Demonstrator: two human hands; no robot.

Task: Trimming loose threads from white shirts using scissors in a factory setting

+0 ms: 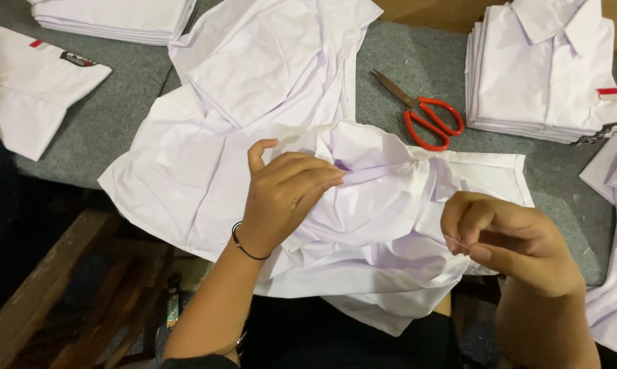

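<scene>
The left hand (288, 195) pinched bunched white shirt (363, 225) fabric on the table (117, 116), while the right hand (503, 236), nearer, gripped a thread (456, 241).

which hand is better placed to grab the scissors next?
Right, probably. The right hand lies below the red-handled scissors, though it pinches something thin. The left hand sits farther off, pressing the bunched white shirt.

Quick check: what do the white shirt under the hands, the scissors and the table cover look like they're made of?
White shirt: thin matte woven cloth, likely cotton blend; it creases sharply. Scissors: dull metal blades, glossy red handles, probably plastic. Table cover: grey felt-like fabric, fuzzy and speckled.
</scene>
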